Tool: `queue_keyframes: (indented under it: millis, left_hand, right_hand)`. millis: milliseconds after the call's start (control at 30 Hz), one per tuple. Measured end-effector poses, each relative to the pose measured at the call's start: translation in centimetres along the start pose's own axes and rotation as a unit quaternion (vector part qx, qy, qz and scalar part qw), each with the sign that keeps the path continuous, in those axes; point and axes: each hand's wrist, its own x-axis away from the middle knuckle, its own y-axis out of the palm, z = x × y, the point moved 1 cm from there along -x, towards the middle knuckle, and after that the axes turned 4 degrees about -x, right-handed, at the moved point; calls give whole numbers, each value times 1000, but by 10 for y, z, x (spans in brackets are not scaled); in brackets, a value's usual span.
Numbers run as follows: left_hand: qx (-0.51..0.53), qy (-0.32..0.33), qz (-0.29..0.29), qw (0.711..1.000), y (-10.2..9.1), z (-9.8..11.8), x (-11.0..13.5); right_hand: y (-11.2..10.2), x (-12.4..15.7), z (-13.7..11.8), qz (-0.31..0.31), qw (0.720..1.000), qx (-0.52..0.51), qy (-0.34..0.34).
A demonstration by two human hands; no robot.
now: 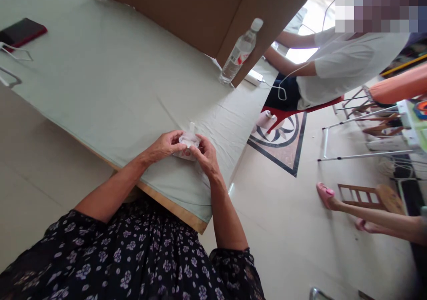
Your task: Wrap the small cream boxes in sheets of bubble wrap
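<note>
Both my hands meet over the near corner of a table covered in pale green cloth (110, 86). Between them is a small white and pink object (187, 143) with a white tab sticking up; I cannot make out what it is. My left hand (165, 146) pinches its left side with curled fingers. My right hand (206, 155) grips its right side, fingers bent around it. The object rests just above the cloth.
A clear water bottle (240, 51) stands by a large cardboard box (200, 10) at the table's far side. A dark red phone (20, 32) lies at the far left. A seated person in a white shirt (347, 64) and another person's legs (373, 217) are to the right.
</note>
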Motion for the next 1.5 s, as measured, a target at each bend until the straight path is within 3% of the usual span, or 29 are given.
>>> queue_keyframes:
  millis: [233, 367, 500, 600, 767, 867, 967, 1067, 1200, 1333, 1500]
  left_hand:
    - [4, -14, 29, 999, 2, -7, -3]
    - [17, -13, 9, 1000, 1, -6, -3]
    - [36, -20, -19, 999, -1, -4, -3]
    - [36, -23, -15, 999, -2, -3, -4]
    - [7, -1, 39, 999, -1, -8, -6]
    - [-30, 9, 78, 996, 1, -14, -7]
    - [-68, 15, 102, 992, 1, -19, -8]
    - [-102, 27, 105, 989, 2, -20, -8]
    - [-147, 43, 117, 981, 8, -19, -7]
    - [-227, 84, 194, 951, 14, -19, -8]
    - [-244, 104, 229, 937, 5, -23, -7]
  right_hand:
    - [-2, -4, 2, 11, 999, -24, 18]
    - [-5, -30, -7, 5, 999, -28, 43]
    - [-1, -57, -13, -45, 993, -87, 67]
    - [3, -62, -15, -44, 993, -103, 46]
    - [4, -37, -20, 9, 998, 22, -50]
    - [6, -17, -23, 46, 980, 136, -135]
    - [9, 1, -21, 73, 951, 235, -185]
    - [10, 17, -13, 86, 902, 353, -234]
    - [14, 40, 4, 54, 852, 460, -244]
    - [20, 65, 15, 54, 857, 464, -215]
    - [20, 76, 24, 148, 909, 336, -194]
